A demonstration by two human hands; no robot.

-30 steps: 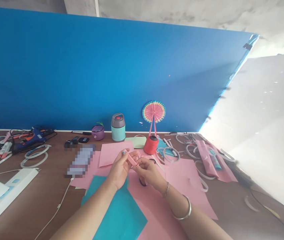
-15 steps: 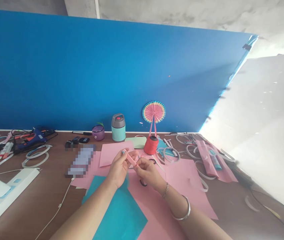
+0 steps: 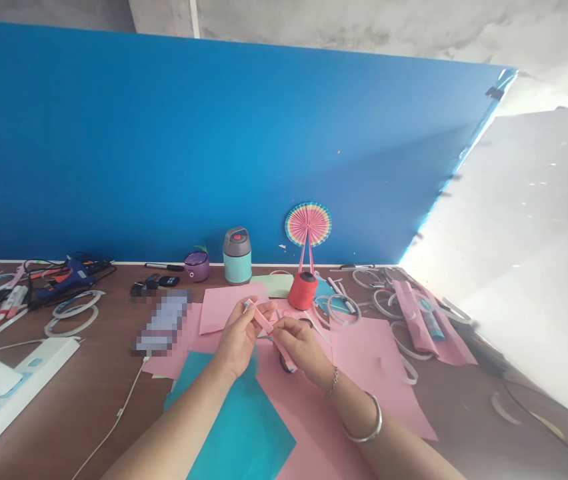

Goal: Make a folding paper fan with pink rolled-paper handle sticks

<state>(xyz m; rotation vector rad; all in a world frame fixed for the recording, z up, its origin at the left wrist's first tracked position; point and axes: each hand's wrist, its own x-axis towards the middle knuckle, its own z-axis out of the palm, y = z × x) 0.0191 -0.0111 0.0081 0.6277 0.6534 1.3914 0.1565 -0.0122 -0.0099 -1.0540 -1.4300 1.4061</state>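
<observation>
Teal sheet [image 3: 237,427] and pink sheet [image 3: 364,360] lie on the surface beneath the wrists. Left hand [image 3: 237,339] and right hand [image 3: 303,345] close together, both pinched on a pink paper strip [image 3: 263,318] between them. Just beyond the hands: red spool [image 3: 303,291], teal flask [image 3: 237,256].

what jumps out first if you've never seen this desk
The big blue board fills the back. At centre the left hand and right hand pinch a pink strip between them; a teal sheet lies beneath the left wrist. Behind, a striped fan stands against the board, by a red spool.
</observation>
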